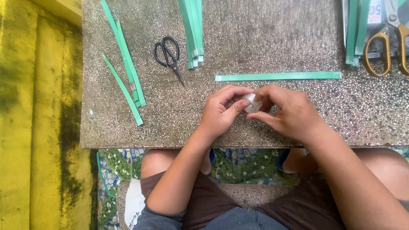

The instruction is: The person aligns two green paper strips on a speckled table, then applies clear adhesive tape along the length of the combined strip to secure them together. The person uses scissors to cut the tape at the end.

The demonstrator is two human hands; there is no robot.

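Both hands meet over the near part of a speckled stone slab [264,38]. My left hand [221,111] and my right hand [287,111] together pinch a small roll of clear tape [252,103], its whitish body showing between the thumbs and fingertips. Just beyond the hands lies a single long green strip [277,76], flat and running left to right.
Black scissors [169,55] lie at the back left of the slab. A bundle of green strips [193,30] sits beside them, more green strips [127,64] lie at the left. Gold-handled scissors [390,40] and further strips [356,30] rest at the far right. A yellow stained floor [38,127] lies left.
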